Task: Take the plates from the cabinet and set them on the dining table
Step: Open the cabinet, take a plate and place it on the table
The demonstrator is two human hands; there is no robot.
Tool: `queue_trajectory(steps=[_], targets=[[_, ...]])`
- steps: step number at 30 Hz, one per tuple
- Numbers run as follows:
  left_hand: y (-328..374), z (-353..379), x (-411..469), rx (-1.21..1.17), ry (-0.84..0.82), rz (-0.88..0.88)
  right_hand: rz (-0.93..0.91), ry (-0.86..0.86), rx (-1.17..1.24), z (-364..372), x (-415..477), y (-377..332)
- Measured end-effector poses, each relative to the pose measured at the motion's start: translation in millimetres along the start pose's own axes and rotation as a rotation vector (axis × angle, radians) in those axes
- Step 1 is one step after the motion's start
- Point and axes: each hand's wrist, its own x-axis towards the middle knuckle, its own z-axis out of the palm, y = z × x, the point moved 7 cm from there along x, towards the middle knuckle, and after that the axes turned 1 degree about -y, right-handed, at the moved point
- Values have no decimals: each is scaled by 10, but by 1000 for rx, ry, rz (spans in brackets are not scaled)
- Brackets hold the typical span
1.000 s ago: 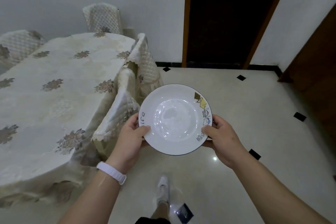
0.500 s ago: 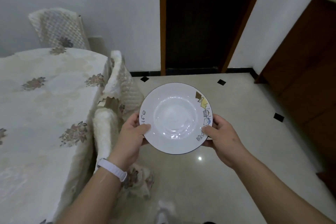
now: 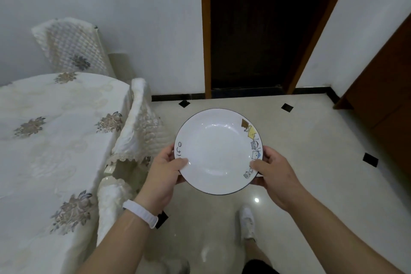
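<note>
Head view: the plate [image 3: 218,151] is in the air over the floor [image 3: 311,140], to the right of the cloth-covered desk [image 3: 55,140] and clear of it. The left hand [image 3: 164,173] and right hand [image 3: 273,176] each pinch opposite sides of the rim, thumb on top and fingers underneath.

It looks like glazed ceramic: stiff, smooth, probably slippery and breakable, and moderately heavy. The rim is the sensible place to hold it.

Being round, it has no long axis. It sits roughly level, hollow side up, with the cartoon figures on the right rim and the lettering on the left.
</note>
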Motion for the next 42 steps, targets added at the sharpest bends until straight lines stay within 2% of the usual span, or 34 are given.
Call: queue_trajectory(steps=[7, 17, 26, 33, 42], targets=[[349, 660, 943, 13, 95, 10, 11, -85, -25, -356, 1271, -554], [842, 1472, 2020, 0, 148, 44, -25, -198, -97, -817, 2551, -1433], [1137, 1542, 2895, 63, 177, 87, -1, -198, -172, -690, 3466, -1632], [1233, 1459, 3949, 8, 127, 43, 20, -156, -251, -444, 4346, -1842], [1794, 899, 5237, -55, 127, 12, 55, -152, -294, 412, 5568, -2306]])
